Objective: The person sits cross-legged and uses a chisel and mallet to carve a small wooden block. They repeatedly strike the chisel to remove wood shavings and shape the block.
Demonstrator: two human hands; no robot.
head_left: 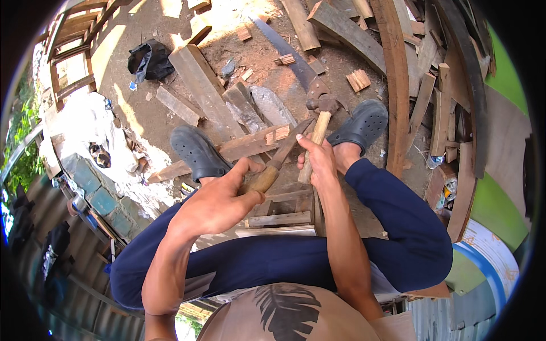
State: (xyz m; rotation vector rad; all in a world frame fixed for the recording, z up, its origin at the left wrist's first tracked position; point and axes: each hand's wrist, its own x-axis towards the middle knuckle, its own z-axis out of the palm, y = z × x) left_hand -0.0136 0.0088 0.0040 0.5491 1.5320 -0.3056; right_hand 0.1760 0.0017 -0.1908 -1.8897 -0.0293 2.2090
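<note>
My left hand (pixel 219 199) is closed on the wooden handle of a knife-like tool; its dark, narrow blade (pixel 287 145) tapers toward the upper right. Whether it is a knife or a chisel I cannot tell. In my right hand (pixel 319 159) is a hammer (pixel 319 122), gripped partway along its light wooden handle, with the rusty head up and away from me. The blade's tip lies close to the hammer's handle in the picture. A length of wood (pixel 247 145) lies across the ground beyond my hands, between my feet.
A handsaw (pixel 287 51) lies beyond the hammer head. Wooden blocks (pixel 358 80) and a thick plank (pixel 202 85) are scattered around it. Boards (pixel 396 85) are piled at the right. A black plastic bag (pixel 151 59) and white sacking (pixel 85 128) lie at the left.
</note>
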